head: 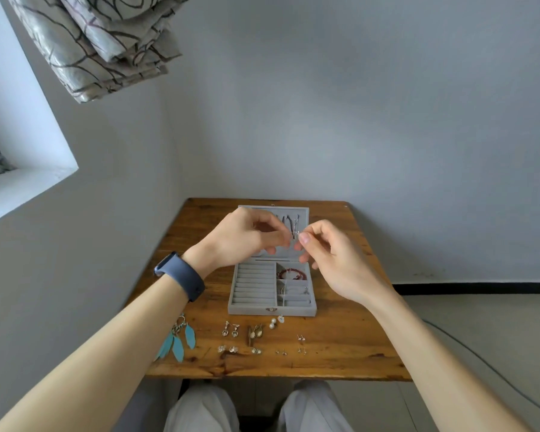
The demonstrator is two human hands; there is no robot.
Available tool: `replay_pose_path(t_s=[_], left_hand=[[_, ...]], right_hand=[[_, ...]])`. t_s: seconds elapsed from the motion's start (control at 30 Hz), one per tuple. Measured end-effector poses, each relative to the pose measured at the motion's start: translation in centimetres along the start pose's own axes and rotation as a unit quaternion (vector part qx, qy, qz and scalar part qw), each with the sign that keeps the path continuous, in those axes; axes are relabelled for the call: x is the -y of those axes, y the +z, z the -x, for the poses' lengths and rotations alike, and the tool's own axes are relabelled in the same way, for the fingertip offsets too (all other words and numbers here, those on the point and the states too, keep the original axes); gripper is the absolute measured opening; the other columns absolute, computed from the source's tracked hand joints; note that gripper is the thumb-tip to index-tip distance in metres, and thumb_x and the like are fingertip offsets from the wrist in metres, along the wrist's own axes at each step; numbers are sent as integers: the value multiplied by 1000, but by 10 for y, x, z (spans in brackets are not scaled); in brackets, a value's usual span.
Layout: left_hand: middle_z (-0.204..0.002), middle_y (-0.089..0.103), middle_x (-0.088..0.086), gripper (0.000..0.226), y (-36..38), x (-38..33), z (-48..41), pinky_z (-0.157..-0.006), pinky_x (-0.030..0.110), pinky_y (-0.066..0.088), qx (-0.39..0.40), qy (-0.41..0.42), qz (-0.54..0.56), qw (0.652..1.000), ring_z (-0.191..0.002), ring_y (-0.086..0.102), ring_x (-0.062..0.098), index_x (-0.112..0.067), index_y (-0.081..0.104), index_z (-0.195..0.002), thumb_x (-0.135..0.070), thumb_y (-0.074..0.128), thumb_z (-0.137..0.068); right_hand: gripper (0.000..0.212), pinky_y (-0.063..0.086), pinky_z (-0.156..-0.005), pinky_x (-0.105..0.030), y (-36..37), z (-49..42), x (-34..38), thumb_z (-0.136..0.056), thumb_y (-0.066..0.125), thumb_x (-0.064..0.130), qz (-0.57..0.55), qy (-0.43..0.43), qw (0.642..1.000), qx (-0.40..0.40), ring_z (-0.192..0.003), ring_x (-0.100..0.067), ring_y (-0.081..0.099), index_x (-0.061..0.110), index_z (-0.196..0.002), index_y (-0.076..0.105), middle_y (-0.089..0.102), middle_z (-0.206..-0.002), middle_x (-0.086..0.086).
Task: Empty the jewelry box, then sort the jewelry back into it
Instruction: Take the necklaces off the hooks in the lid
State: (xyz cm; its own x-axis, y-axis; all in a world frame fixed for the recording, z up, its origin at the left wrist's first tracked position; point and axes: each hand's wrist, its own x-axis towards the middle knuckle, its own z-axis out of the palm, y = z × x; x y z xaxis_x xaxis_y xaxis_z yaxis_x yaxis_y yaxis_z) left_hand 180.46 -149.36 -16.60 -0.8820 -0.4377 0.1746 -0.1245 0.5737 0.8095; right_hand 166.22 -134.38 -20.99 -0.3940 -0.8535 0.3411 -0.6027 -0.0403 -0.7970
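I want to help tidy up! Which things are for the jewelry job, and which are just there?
For the job: grey velvet jewelry box, red bead bracelet, turquoise feather earrings, tiny silver piece pinched by left hand and right hand.
Just there: patterned grey curtain, dark blue wristband, white window ledge.

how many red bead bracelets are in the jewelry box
1: the red bead bracelet lies in the back right compartment of the jewelry box. The left hand and right hand cover part of it, so others may be hidden.
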Motion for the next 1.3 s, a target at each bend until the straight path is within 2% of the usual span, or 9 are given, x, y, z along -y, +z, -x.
replay_pose_path(t_s=[0.1,0.27,0.37,0.47,0.63,0.73,0.9,1.03,1.3], left_hand=[[-85,74,-5,17,1,-6,-3,-80,34,55,29,-43,58,997,-81,70,11,-15,73,-85,-31,68,-84],[-77,67,8,19,4,-10,-9,-92,46,56,96,-92,97,986,-78,68,21,-17,68,-80,-34,62,-85],[-64,60,2,36,7,-11,-14,-79,35,58,102,-84,45,990,-66,62,12,-16,68,-76,-48,65,-91],[-61,56,0,44,6,-14,-16,-72,29,54,100,-55,26,993,-62,56,11,-14,68,-74,-57,68,-81],[-65,60,4,35,12,-19,-20,-73,26,55,101,-28,60,993,-70,60,17,-10,71,-86,-45,69,-89],[-62,59,1,27,20,-21,-22,-67,23,56,67,-24,94,993,-65,62,16,-13,69,-85,-38,65,-94],[-60,55,-4,29,24,-27,-27,-65,22,53,24,-40,183,982,-59,58,12,-10,67,-90,-38,63,-96],[-62,51,-3,23,27,-31,-34,-62,24,52,-8,-51,253,966,-58,55,15,-15,66,-88,-36,63,-96],[-68,56,-2,26,74,7,-56,-70,29,54,-34,-111,218,969,-61,61,13,-12,65,-92,-38,63,-97]], right_hand=[[9,50,-65,-20,-3,-4,2,-104,48,33,-15,-3,999,28,-77,-4,65,30,-97,54,67,-87,18],[9,49,-66,-21,-6,-9,6,-102,50,35,1,-3,999,31,-73,-1,61,38,-95,54,64,-85,23],[10,53,-72,-28,-11,-8,7,-101,53,34,18,-7,999,31,-79,-2,63,40,-94,57,66,-88,22],[8,56,-75,-33,-16,-5,7,-98,59,30,10,-16,1000,13,-81,-5,64,37,-95,62,70,-89,17],[18,49,-69,-22,-11,9,-4,-102,50,37,-79,11,996,30,-80,-4,63,30,-103,67,68,-85,13],[27,44,-83,-17,0,23,-20,-96,50,41,-104,37,992,56,-106,0,61,29,-104,73,70,-109,16],[17,42,-107,-36,26,48,-57,-96,58,34,-112,100,987,65,-122,5,51,31,-92,74,60,-128,21],[11,52,-96,-27,40,81,-84,-99,59,29,-128,139,982,28,-111,0,63,24,-101,68,70,-115,15],[15,59,-70,-30,39,156,-99,-103,46,10,-233,168,949,-127,-77,-26,73,10,-109,60,74,-100,-7]])
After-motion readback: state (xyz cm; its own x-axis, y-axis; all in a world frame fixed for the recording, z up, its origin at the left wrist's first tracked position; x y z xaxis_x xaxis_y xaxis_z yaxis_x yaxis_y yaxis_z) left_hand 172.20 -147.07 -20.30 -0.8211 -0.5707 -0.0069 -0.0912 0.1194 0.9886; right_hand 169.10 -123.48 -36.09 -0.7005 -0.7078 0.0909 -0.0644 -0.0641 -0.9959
